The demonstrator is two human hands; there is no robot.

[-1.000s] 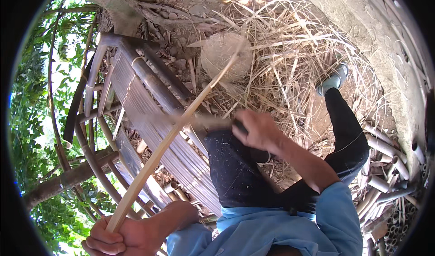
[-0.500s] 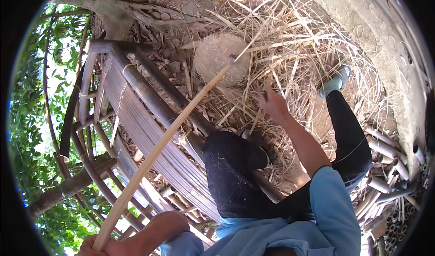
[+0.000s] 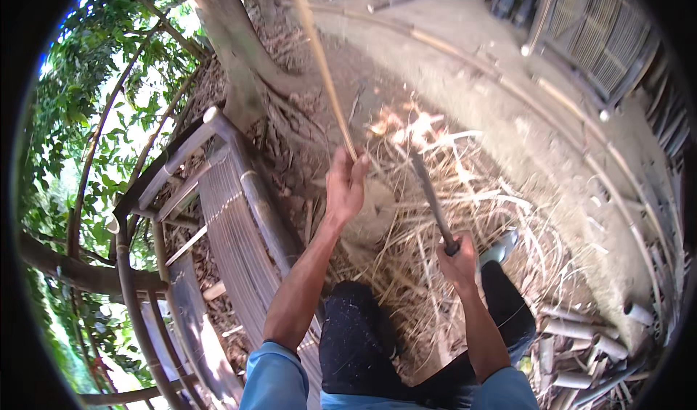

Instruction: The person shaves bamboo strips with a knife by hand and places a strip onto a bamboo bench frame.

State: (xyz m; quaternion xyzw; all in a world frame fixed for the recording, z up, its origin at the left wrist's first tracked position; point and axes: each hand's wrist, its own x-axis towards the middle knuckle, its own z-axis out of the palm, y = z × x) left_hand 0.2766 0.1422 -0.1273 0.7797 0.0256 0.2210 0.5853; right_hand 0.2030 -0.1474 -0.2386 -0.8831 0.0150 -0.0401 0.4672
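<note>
My left hand (image 3: 345, 189) is closed round the lower end of a long pale bamboo strip (image 3: 319, 62), which rises away from me past the top edge of the view. In my right hand (image 3: 459, 265) is the dark handle of a long-bladed knife (image 3: 430, 196), its blade pointing forward and slightly left. The blade stands apart from the strip, over a heap of pale shavings (image 3: 472, 192). Beneath my left hand lies a round, flat-topped block (image 3: 374, 221), partly hidden by the hand and wrist.
A bamboo bench (image 3: 243, 243) stands close on my left, with a tree trunk (image 3: 239, 40) beyond it. Cut bamboo tubes (image 3: 573, 334) lie at the lower right. An earthen ledge (image 3: 523, 134) runs along the right, and a slatted panel (image 3: 599, 33) stands at the far right.
My left hand has come up from the lower left to the middle, and the strip now points far ahead. The right hand has shifted nearer, its knife now plainly visible. The head view has tilted up.
</note>
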